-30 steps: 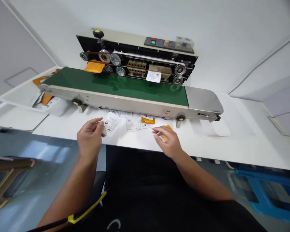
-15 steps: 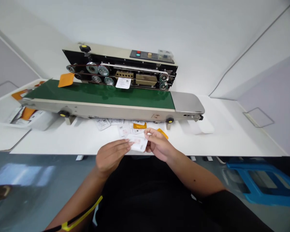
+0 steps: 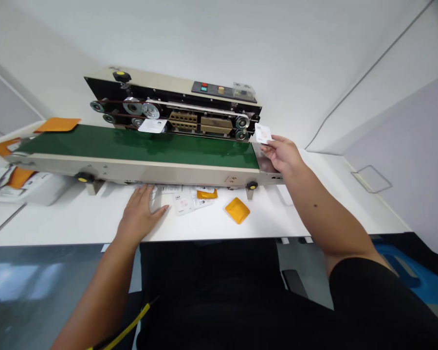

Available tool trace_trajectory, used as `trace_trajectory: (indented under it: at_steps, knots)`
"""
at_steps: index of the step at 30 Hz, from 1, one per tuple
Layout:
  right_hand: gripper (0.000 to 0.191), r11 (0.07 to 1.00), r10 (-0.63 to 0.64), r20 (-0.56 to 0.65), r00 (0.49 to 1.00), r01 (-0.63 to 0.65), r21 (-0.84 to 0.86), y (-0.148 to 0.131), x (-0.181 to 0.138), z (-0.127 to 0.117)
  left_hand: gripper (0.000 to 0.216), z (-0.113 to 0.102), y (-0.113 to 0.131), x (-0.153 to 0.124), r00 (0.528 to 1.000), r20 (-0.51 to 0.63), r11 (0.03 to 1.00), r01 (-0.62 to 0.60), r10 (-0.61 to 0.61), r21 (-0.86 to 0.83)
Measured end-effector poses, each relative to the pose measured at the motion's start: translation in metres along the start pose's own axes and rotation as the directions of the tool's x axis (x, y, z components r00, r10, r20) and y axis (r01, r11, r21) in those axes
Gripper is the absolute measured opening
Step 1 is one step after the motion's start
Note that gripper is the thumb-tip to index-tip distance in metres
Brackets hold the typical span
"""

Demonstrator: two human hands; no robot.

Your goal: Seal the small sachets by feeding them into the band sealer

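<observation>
Between the thumb and fingers of my right hand (image 3: 282,154) is a small white printed sachet (image 3: 263,133), held up at the right end of the band sealing machine (image 3: 219,104). My left hand (image 3: 140,214) rests with spread fingers on the white table (image 3: 76,218), its fingertips on or beside a white packet partly hidden by them. Several white packets (image 3: 184,201) and an orange packet (image 3: 206,194) lie under the front edge of the conveyor. Another orange packet (image 3: 237,210) lies nearer the table's front edge. One white sachet (image 3: 152,126) sticks out of the machine's rollers above the green belt (image 3: 142,146).
An orange packet (image 3: 59,124) sits at the belt's left end. Below that end stands a white bin (image 3: 47,187) with orange and white packets inside. A cable (image 3: 336,116) runs down the right wall, and a blue plastic stool (image 3: 423,277) is at the lower right.
My right hand has carried the sachet up to the machine's right end. My left hand has let go of it and moved down left to the table. The packets on the belt have moved left.
</observation>
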State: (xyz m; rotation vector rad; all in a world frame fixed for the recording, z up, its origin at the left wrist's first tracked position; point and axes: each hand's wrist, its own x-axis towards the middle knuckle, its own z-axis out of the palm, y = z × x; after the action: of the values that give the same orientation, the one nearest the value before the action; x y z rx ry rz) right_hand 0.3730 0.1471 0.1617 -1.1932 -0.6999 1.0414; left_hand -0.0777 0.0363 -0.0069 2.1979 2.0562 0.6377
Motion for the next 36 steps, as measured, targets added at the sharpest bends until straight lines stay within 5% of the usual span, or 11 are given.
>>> trace_trajectory:
  at_steps: [3, 6, 9, 12, 16, 20, 23, 28, 32, 36]
  knots:
    - [0.021, 0.995, 0.077, 0.086, 0.993, -0.071, -0.068, -0.001, 0.017, 0.017, 0.084, 0.002, 0.004, 0.004, 0.996, 0.071, 0.998, 0.043, -0.047, 0.054]
    - [0.01, 0.969, 0.137, 0.241, 0.961, -0.08, -0.235, -0.001, 0.017, 0.026, 0.066, 0.0, 0.004, 0.002, 0.999, -0.024, 0.999, 0.024, -0.023, 0.039]
    - [0.024, 0.92, -0.093, 0.195, 0.976, 0.159, -0.359, 0.004, 0.0, 0.021, 0.044, -0.007, -0.003, -0.01, 0.982, -0.178, 0.997, -0.068, 0.063, -0.02]
    - [0.031, 0.812, -0.409, 0.175, 0.896, 0.445, -0.379, 0.022, -0.038, 0.009, 0.031, -0.021, -0.003, -0.028, 0.938, -0.337, 0.991, -0.114, 0.082, -0.076]
    - [0.026, 0.751, -0.442, 0.382, 0.812, 0.567, -0.338, 0.063, -0.108, 0.003, 0.028, -0.041, 0.018, -0.042, 0.87, -0.457, 0.96, 0.059, -0.184, -0.274]
    - [0.037, 0.854, -0.051, 0.685, 0.727, 0.387, -0.347, 0.097, -0.16, 0.015, 0.031, -0.049, 0.058, -0.033, 0.832, -0.238, 0.636, 0.167, -0.5, -0.753]
    - [0.046, 0.924, 0.168, 0.726, 0.666, 0.149, -0.351, 0.113, -0.178, 0.028, 0.029, -0.047, 0.091, -0.026, 0.888, -0.102, 0.402, 0.099, -0.448, -0.91]
    - [0.044, 0.982, 0.173, 0.654, 0.737, -0.08, -0.169, 0.13, -0.195, 0.037, 0.037, -0.037, 0.138, -0.038, 0.968, 0.066, 0.268, 0.132, -0.241, -0.954]
    - [0.031, 0.991, 0.098, 0.585, 0.805, -0.028, -0.129, 0.121, -0.19, 0.03, 0.032, -0.03, 0.148, -0.048, 0.984, 0.178, 0.375, 0.159, 0.017, -0.913]
    - [0.029, 0.977, -0.051, 0.444, 0.895, 0.136, -0.163, 0.072, -0.136, 0.005, 0.034, -0.022, 0.115, -0.031, 0.989, 0.071, 0.772, -0.053, 0.126, -0.634]
